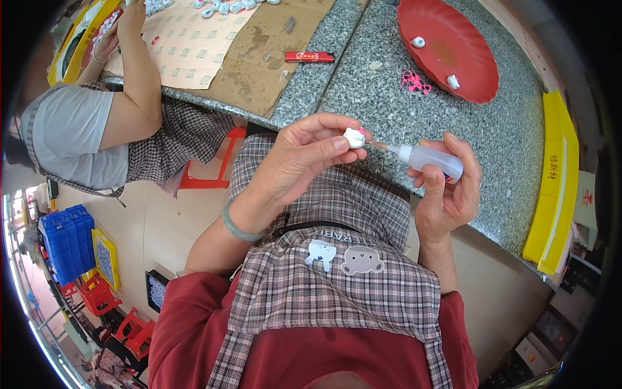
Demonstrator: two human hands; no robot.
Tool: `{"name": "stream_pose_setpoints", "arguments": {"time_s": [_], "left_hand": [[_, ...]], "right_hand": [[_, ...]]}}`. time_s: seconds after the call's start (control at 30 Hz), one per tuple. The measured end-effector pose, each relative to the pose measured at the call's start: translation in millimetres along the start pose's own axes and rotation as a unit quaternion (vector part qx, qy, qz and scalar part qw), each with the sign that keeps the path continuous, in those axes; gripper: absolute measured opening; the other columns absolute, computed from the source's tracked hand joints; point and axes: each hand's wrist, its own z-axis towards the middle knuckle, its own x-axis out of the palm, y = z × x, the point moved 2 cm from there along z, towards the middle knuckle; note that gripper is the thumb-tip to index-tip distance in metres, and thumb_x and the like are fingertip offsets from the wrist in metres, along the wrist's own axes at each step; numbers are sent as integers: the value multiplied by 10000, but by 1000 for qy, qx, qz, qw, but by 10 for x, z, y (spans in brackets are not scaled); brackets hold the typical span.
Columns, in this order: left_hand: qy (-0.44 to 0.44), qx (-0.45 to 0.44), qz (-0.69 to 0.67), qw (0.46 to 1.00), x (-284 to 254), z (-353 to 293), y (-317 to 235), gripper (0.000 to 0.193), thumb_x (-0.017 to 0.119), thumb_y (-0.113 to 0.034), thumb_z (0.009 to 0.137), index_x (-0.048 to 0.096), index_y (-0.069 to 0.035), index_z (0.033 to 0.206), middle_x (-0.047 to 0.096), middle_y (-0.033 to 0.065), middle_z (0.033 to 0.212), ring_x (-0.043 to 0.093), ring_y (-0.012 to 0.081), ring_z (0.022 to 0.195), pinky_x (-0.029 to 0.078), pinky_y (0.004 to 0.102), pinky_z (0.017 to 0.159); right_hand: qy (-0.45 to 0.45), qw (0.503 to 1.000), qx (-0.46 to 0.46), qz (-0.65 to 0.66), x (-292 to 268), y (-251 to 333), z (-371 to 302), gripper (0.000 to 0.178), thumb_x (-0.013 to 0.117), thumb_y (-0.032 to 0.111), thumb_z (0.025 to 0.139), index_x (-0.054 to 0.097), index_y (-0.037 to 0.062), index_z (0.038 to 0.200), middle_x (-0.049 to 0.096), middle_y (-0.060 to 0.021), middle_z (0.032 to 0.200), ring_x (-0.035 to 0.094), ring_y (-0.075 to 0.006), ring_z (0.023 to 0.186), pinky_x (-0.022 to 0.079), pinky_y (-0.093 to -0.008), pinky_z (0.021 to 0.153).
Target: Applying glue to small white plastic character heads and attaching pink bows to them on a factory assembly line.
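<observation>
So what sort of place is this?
Likely an assembly workshop: a co-worker is at the stone counter, many small white pieces lie there, and the wearer's right hand holds a squeeze bottle.

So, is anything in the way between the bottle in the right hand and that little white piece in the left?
Nothing visible: the bottle's thin nozzle points straight at the white piece. The left hand grips that piece without blocking the nozzle's side. Whether the tip touches, I can't tell.

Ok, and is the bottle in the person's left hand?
No, the right hand holds the bottle, while the left hand holds a small white piece.
</observation>
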Motion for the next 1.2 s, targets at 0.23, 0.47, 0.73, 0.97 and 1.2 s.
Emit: {"name": "stream_pose_setpoints", "arguments": {"time_s": [0.23,0.47,0.73,0.97,1.2], "left_hand": [[6,3,11,1000,-10,-2,13,239,558,-54,876,550,20,1103,597,202,1087,631,200,906,530,274,810],[-7,-1,19,1000,-23,-1,8,232,556,-51,877,559,11,1100,601,194,1082,630,192,905,527,271,807],[-15,23,32,999,-38,10,1,248,563,-51,873,568,13,1112,602,196,1089,630,194,910,523,270,802],[-15,11,30,999,-36,7,27,282,563,-63,876,559,20,1145,598,202,1104,633,199,908,524,273,807],[11,-15,8,1000,-42,9,53,303,560,-78,880,544,32,1162,595,209,1107,635,205,903,532,278,803]], "right_hand": [[1,1000,2,1,3,3,-11,388,580,161,889,463,-45,1196,604,-185,932,579,-141,613,456,-196,495],[8,1000,-10,-5,4,-3,2,376,584,146,885,471,-46,1188,607,-188,932,580,-139,612,462,-197,494],[26,999,-25,-32,10,7,11,365,587,140,881,480,-41,1179,615,-179,924,591,-137,614,463,-191,492],[37,999,-1,-13,14,11,15,367,587,154,882,483,-35,1179,616,-176,925,596,-137,620,463,-191,493],[35,999,-1,14,13,-20,15,375,588,172,884,482,-37,1176,614,-183,929,593,-140,620,462,-191,494]]}}
